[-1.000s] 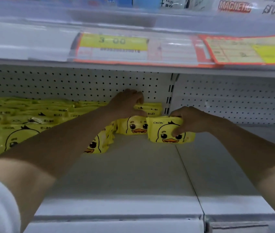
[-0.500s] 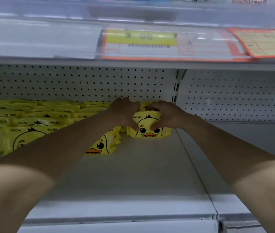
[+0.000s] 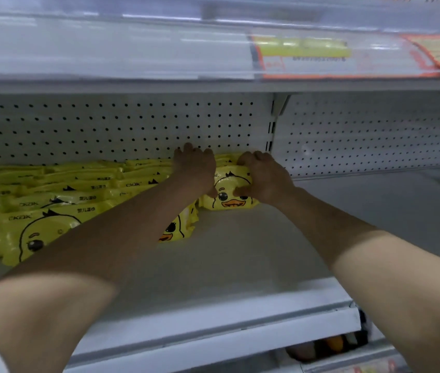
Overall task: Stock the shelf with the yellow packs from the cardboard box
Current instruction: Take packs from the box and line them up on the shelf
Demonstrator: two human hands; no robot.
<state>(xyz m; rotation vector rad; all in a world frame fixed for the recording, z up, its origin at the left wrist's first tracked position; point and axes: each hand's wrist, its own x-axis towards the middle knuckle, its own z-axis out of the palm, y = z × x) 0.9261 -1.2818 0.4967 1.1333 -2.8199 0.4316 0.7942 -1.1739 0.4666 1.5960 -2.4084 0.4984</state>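
Compared to half a second ago, the yellow pack (image 3: 228, 196) has been shoved further in toward 12 o'clock. Both hands went in with it.

The pack is now deep on the shelf (image 3: 227, 265), duck face out, with its long axis running 9 to 3. Its bottom edge looks like it's down on the shelf. More yellow shows behind it, so I reckon it's leaning on other packs, not on the pegboard (image 3: 105, 125).

The right grip (image 3: 266, 179) is clamped on it from the 3 o'clock end, fingers curled over the top and thumb on the face. The left grip (image 3: 196, 172) is at the 9 o'clock end with flat fingers reaching past toward the back wall. Its thumb touches the pack's front and it isn't holding anything. The right one is really the hand in charge.

The wrapper is soft, glossy film and slightly puffy, so it'll squash and slide easily. The stocked row (image 3: 52, 200) runs off toward 9 o'clock, lying flat and overlapping, and one pack (image 3: 175, 230) stands just beside the left forearm. The shelf is smooth painted metal, with a blurry price strip (image 3: 302, 55) overhead. The cardboard box isn't in view.
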